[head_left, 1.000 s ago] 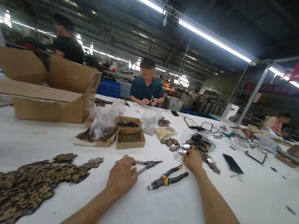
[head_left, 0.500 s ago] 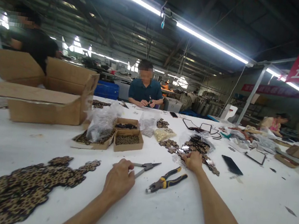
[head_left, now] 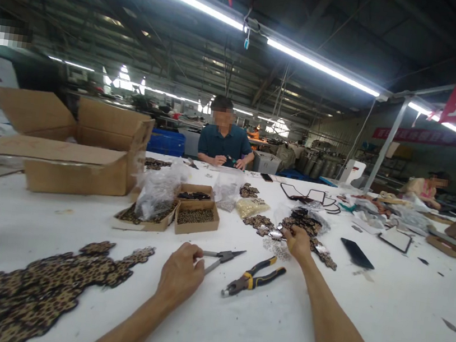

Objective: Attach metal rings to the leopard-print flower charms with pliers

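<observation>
Long white tube lights (head_left: 323, 66) are shining over a dim workshop hall, and beneath them a broad white worktop (head_left: 214, 330) is stretching away toward a co-worker in a dark teal shirt (head_left: 226, 141), seated across it. On its near side, the person's left hand (head_left: 182, 272) is holding a pair of grey metal pliers with a slender pointed nose (head_left: 225, 256); that grip is curling closely over the handle ends. These pliers are lying with their long axis running left to right and slightly away from the person, the nose pointing right, the handles spreading toward the palm. Just beside them, between the two hands, pliers with black and yellow handles (head_left: 252, 278) are resting on a diagonal, their head pointing left and nearer the person, their handles opening toward the far right. The right hand (head_left: 299, 244) is touching the near edge of a heap of leopard-print, scallop-edged flat pieces (head_left: 301, 222), next to a scatter of tiny silvery bits (head_left: 277, 250). Its fingertips are bunching together, but whether that grip is holding anything, I cannot tell.
</observation>
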### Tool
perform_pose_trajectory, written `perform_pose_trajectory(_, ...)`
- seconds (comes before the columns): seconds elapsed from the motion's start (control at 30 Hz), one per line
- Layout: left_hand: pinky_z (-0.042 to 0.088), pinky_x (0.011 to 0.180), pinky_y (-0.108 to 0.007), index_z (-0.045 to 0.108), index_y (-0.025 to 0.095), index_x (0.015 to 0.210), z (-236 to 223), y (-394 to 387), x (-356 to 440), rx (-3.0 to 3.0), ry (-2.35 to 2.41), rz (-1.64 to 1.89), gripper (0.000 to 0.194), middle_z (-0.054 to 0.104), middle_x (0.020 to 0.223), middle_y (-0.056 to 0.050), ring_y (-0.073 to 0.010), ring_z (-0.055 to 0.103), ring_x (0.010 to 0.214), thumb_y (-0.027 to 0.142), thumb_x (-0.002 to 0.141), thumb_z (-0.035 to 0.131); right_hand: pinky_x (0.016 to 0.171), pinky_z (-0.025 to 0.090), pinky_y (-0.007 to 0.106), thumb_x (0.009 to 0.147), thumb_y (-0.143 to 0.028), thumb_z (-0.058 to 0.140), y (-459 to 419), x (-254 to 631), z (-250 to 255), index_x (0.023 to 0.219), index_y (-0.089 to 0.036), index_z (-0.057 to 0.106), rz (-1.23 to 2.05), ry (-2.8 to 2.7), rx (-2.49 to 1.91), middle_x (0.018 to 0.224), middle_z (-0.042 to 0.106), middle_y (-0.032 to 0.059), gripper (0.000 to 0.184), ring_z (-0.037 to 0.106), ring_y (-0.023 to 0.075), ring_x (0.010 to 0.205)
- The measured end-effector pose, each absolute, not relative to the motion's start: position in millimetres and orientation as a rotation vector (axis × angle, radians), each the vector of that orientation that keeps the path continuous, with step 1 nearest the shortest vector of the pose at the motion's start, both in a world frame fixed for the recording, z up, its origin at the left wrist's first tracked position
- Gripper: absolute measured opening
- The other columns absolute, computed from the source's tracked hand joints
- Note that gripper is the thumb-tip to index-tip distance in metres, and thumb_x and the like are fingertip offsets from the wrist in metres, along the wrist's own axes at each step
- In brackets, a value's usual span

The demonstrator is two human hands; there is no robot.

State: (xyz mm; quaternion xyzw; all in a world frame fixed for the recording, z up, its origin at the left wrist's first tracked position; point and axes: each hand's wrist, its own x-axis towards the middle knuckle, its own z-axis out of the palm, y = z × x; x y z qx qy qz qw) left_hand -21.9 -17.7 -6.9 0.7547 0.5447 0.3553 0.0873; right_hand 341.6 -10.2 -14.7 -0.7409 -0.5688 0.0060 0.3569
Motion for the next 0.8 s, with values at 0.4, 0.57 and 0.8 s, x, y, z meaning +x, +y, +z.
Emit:
perform_pose_trajectory(0.4, 0.053, 0.074, -0.029, 0.062, 0.021, 0.121, 9, -62, 6, 2.007, 0.906, 1.231, 0.039, 0.067, 0.106, -0.008, -0.0188, 0.063, 0.09, 0.034, 0.084, 0.062, 0.059, 0.043, 0.025, 0.073, -0.036, 0.079, -61, 211, 3, 0.092, -0.017, 0.067, 0.904, -1.821, -0.958, 0.073, 0.061, -0.0007, 0.029, 0.053, 0.0129, 0.065)
perform_pose_trajectory(0.57, 0.055, 0.067, -0.032, 0.067, 0.014, 0.093, -2, -53, 6, 1.617, 0.796, 1.128, 0.028, 0.07, 0.077, -0.007, -0.0188, 0.066, 0.069, 0.037, 0.077, 0.072, 0.062, 0.047, 0.027, 0.066, -0.036, 0.085, -57, 205, -3, 0.093, -0.016, 0.068, 1.08, -1.547, -0.865, 0.076, 0.065, 0.0019, 0.037, 0.058, 0.0145, 0.068)
perform_pose_trajectory(0.8, 0.06, 0.067, -0.038, 0.059, 0.012, 0.084, -3, -51, 5, 1.192, 0.745, 1.014, 0.047, 0.072, 0.078, -0.01, -0.0218, 0.07, 0.066, 0.035, 0.057, 0.089, 0.055, 0.049, 0.028, 0.072, -0.04, 0.079, -60, 215, 5, 0.093, -0.016, 0.068, 1.045, -1.476, -0.892, 0.074, 0.067, 0.0036, 0.034, 0.058, 0.0135, 0.059)
